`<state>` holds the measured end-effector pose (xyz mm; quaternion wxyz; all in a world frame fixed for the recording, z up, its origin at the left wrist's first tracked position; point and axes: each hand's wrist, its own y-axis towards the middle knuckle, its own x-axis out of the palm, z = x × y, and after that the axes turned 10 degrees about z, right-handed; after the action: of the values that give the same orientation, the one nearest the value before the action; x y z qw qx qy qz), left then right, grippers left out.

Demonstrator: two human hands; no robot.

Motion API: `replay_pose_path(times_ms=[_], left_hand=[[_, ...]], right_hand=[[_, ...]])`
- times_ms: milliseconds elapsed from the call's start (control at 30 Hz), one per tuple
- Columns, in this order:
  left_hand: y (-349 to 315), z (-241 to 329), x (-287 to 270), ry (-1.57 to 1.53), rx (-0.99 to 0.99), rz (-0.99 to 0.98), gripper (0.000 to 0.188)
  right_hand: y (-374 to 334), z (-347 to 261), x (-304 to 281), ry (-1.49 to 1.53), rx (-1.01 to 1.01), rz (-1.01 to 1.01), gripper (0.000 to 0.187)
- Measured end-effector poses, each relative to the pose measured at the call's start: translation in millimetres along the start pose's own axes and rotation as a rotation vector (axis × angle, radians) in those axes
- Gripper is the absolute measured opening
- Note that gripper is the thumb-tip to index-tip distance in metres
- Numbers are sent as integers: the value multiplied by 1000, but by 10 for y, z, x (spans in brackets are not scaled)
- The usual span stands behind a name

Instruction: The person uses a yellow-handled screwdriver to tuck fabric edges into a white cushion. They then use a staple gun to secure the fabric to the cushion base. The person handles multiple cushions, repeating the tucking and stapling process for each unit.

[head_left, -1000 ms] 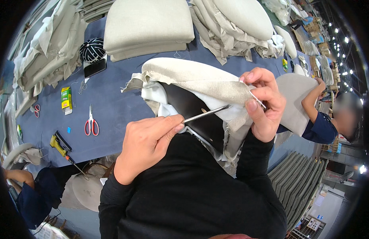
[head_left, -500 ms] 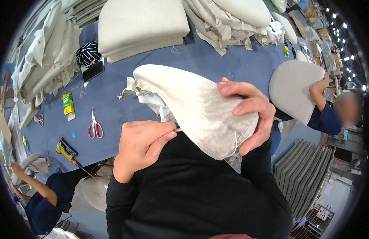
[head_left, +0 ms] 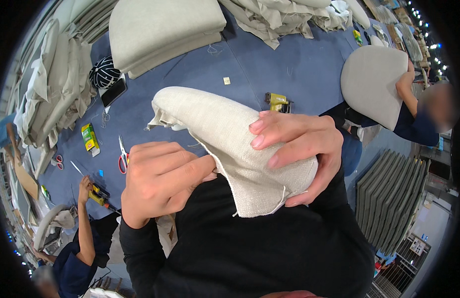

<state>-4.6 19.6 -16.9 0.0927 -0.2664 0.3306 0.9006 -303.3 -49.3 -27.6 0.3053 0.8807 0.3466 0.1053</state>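
A beige fabric-covered cushion (head_left: 240, 124), narrow and curved toward its far left end, is in front of my chest. My right hand (head_left: 299, 154) grips its right end, fingers over the top and the thumb low. A loose white thread hangs near that thumb. My left hand (head_left: 165, 179) is closed at the loose edge of the cover on the cushion's near left side. Its fingertips are partly behind the fabric, so what they pinch is hidden. Beyond the left hand, red-handled scissors (head_left: 123, 160) lie on the blue table (head_left: 190, 74).
Stacked beige cushions (head_left: 165, 35) and fabric piles (head_left: 61, 84) stand along the far and left sides. A phone (head_left: 114, 93), a yellow-green box (head_left: 90, 139) and a staple gun (head_left: 278, 102) lie on the table. Co-workers are at the left and right; one holds a seat pad (head_left: 374, 82).
The cushion has tilted and its loose cover edge now faces my left hand. A metal bit seen at my left fingertips is hidden now. The left co-worker's hand has reached the tool on the table.
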Motion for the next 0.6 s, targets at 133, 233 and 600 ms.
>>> replay_pose_path(times_ms=[133,233,600], left_hand=[[51,32,-45,22,19,-46,22],[33,-83,-75,-34,18,-78,25],[92,-204,-71,-87,66,-86,25]], right_hand=[[3,-35,10,0,10,-23,65],[16,-29,-3,-7,-8,-37,65],[48,5,37,5,-23,-54,61]])
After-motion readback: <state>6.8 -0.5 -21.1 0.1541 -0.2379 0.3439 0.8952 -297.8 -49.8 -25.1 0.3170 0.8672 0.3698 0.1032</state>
